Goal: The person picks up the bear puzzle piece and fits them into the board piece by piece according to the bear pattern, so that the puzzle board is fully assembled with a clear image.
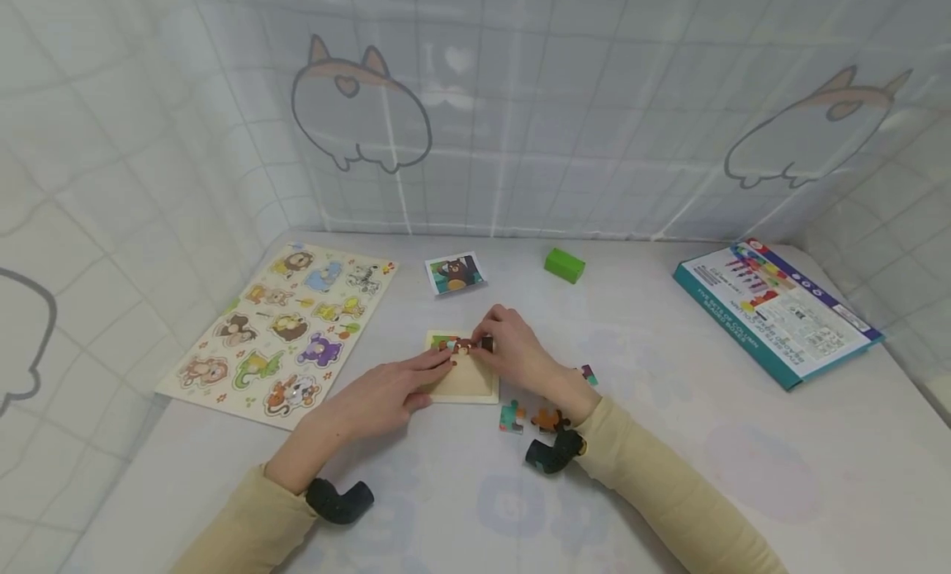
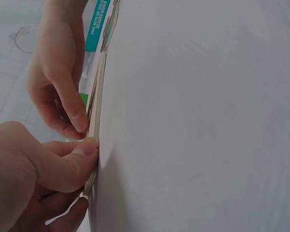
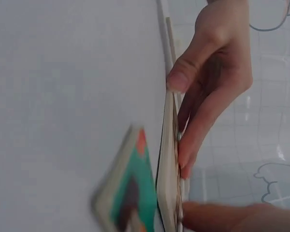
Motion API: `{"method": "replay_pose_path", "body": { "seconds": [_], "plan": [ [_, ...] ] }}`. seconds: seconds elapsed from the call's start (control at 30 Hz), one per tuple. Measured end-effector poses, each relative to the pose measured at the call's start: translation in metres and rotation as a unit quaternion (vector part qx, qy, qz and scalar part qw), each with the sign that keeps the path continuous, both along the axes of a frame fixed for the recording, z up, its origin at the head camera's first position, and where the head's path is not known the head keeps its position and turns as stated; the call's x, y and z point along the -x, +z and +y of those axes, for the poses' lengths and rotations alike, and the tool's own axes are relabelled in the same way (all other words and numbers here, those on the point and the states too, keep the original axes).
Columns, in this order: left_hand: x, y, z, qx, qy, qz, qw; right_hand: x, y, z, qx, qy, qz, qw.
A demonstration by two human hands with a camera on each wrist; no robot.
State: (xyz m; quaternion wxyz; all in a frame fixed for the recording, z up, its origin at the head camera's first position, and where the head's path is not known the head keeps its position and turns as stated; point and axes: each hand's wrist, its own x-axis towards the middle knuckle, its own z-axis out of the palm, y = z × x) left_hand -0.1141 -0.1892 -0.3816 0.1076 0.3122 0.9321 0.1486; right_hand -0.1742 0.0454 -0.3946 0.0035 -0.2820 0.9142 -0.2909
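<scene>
A small wooden puzzle tray (image 1: 464, 386) lies flat, with brown bear pieces (image 1: 462, 346) and a green part along its upper side. My left hand (image 1: 386, 392) holds the tray at its left, thumb against the edge and straighter fingers over the top. At the tray's upper right, my right hand (image 1: 516, 351) pinches a dark brown puzzle piece (image 1: 486, 343), partly hidden by the fingers. In the left wrist view the right hand's fingertips (image 2: 79, 121) meet the tray's surface. Near the right wrist lie a teal puzzle piece (image 1: 511, 417) and an orange-brown one (image 1: 548, 419).
Another loose piece (image 1: 589, 375) is half hidden behind the right wrist. A bear picture card (image 1: 455, 274) and a green block (image 1: 565, 265) sit farther back. An animal peg board (image 1: 278, 334) lies left; a bead-set box (image 1: 780, 305) lies right.
</scene>
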Motion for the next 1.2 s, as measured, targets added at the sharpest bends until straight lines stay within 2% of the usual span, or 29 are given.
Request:
{"method": "replay_pose_path", "body": {
  "seconds": [0.13, 0.3, 0.63, 0.8, 0.97, 1.2],
  "plan": [
    [0.001, 0.0, 0.0, -0.003, -0.001, -0.01, 0.9999, -0.002, 0.005, 0.01, -0.013, 0.025, 0.006, 0.9996],
    [0.002, 0.0, -0.001, 0.0, 0.0, -0.003, 1.0, -0.007, 0.009, 0.034, 0.005, 0.049, 0.013, 0.9987],
    [0.0, 0.0, -0.001, -0.018, 0.027, -0.019, 0.9993, -0.017, 0.008, 0.086, 0.042, 0.047, -0.021, 0.9978],
    [0.0, -0.001, 0.0, -0.023, 0.037, -0.026, 0.9987, -0.021, 0.003, 0.108, 0.045, 0.06, -0.016, 0.997],
    [0.0, 0.0, 0.0, -0.024, 0.036, -0.03, 0.9986, -0.025, -0.004, 0.123, 0.043, 0.073, -0.014, 0.9963],
    [0.001, -0.001, -0.001, -0.024, 0.03, -0.029, 0.9988, -0.027, -0.007, 0.126, 0.046, 0.075, -0.025, 0.9958]
  ]
}}
